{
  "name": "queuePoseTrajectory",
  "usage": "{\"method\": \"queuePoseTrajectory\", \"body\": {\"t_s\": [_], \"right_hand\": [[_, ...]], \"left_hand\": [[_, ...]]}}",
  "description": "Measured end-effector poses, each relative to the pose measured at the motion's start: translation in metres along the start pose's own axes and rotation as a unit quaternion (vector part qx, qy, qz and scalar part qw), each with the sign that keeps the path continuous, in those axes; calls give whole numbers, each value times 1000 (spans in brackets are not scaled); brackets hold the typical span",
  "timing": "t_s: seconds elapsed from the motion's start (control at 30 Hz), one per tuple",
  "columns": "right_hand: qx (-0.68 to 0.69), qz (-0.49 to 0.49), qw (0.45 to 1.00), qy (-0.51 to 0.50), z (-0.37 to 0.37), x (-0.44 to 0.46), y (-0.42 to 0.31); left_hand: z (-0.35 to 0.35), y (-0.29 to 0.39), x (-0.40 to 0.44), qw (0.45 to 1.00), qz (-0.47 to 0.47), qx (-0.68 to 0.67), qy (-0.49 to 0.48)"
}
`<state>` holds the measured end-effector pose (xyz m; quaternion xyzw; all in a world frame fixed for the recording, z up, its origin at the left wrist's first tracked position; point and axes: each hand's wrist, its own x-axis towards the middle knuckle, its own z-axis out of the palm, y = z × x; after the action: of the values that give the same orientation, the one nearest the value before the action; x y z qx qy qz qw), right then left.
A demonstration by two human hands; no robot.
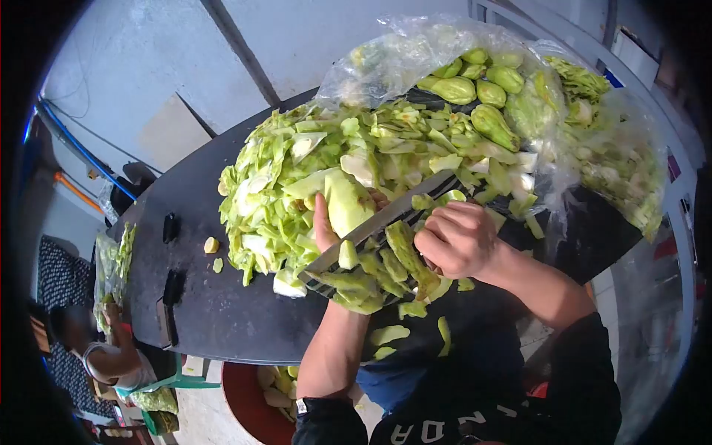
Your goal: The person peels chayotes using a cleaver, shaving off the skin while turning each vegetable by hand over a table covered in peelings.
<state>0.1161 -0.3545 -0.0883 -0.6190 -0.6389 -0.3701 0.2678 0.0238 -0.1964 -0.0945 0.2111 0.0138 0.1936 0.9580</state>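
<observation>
My left hand (326, 226) grips a pale green peeled chayote (347, 208) over the peel heap; some of its fingers are hidden behind the fruit. My right hand (460, 241) is closed in a fist around a large knife (393, 213), whose handle is hidden in the fingers. The wide blade lies slanted just in front of the chayote; whether it touches cannot be made out. Strips of darker green peel (404, 256) lie against the blade. A big heap of peelings and pale cut pieces (271, 185) spreads behind both hands.
Unpeeled chayotes (489, 93) sit in a clear plastic bag (415, 52) at the back. Another bag of trimmings (615, 159) stands at right. Black objects (170, 289) lie on the dark table (215, 319). A red tub (241, 404) is below; another person (115, 363) sits at left.
</observation>
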Motion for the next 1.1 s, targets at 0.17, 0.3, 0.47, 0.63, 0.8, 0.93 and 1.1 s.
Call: {"method": "queuePoseTrajectory", "body": {"t_s": [0.17, 0.3, 0.47, 0.63, 0.8, 0.93, 1.1], "right_hand": [[-11, -10, 1000, 4, 2, 0, -3], [-6, 57, 998, -14, 11, -6, 9], [39, 105, 993, -44, 1, -5, 16], [90, 170, 979, -66, 0, -8, 26], [91, 175, 977, -80, -6, -7, 25], [117, 238, 961, -75, -2, -8, 34], [97, 275, 951, -103, -16, -5, 40]], "left_hand": [[9, -5, -2, 998, 14, 35, 52], [0, -14, 6, 969, 151, 145, 132], [10, 2, 1, 992, 52, 9, 116], [6, 8, -1, 998, 18, 2, 56], [7, 8, 0, 998, 14, 63, 4], [9, 1, -4, 997, -13, 68, 14], [9, -1, 0, 990, -67, 33, -120]]}}
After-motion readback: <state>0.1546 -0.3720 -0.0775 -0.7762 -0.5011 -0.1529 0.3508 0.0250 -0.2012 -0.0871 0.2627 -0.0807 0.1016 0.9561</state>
